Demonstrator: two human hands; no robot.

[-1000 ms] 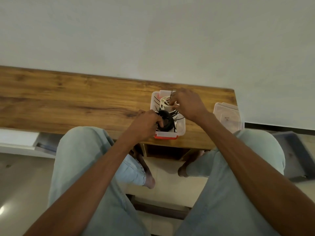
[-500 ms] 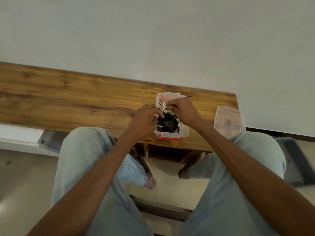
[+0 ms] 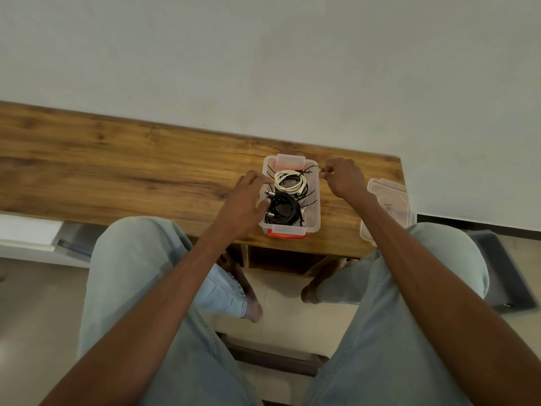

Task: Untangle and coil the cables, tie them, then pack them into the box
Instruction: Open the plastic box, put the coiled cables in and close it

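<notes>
Clear plastic forms the box (image 3: 314, 206), which stands on the wooden worktop (image 3: 131, 177) near its front edge, with a red latch at the near end and a pale latch at the far end. Two coils lie inside it: the white cable (image 3: 289, 183) occupies the far half, and the black cable (image 3: 282, 210) occupies the near half, with metal plugs showing at its left side. Thin black ties (image 3: 308, 202) project from the coils (one long tail arcs out over the far right corner of the box).

Your left hand (image 3: 244, 200) rests against the left wall of the box, fingers loosely spread and relaxed; its fingertips touch the rim beside the black coil, and it grips nothing. Your right hand (image 3: 344, 178) sits just beside the far right corner of the box, outside it. Its thumb and forefinger are drawn together at the end of the long tie tail; whether they actually pinch the tail cannot be confirmed at this resolution.

The clear lid (image 3: 389, 206) lies on the right end of the worktop, well apart from the box and partly behind your right forearm. Both knees, in light denim, sit below the worktop edge.
</notes>
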